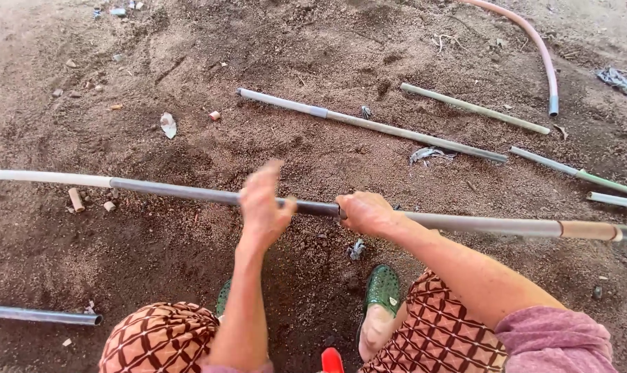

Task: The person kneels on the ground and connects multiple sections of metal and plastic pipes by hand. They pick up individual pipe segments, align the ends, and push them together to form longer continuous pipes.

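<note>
Head view: long grey metal pipe [189, 192] runs nearly level across the frame, held just above the brown sandy ground [313, 55]. Left hand [263, 207] sits on it near the middle, palm down, fingers partly lifted, so contact looks loose; can't tell if it is really clamped. Right hand [365, 213] is clenched around the same pipe just beside the left, right at a joint where the dark section meets a paler one. Both hands are close together, so leverage over such a long run is poor; my read: keep one hand firm at the joint, hold the two sections in line, avoid letting the far ends sag or drag in the dirt.

Pipe look: pale off-white stretch at far left, dark grey in the middle, lighter grey to the right with a tan band [588, 230] near the right edge. Straight, thin, dusty, no visible bend.

Around it: second long grey rod [368, 124] lies on the ground well beyond, a shorter greenish rod [476, 108] further right, a curved pinkish hose [541, 52] top right, short grey pipe end [40, 316] bottom left. Green perforated clog [381, 289] is planted below the right hand.
</note>
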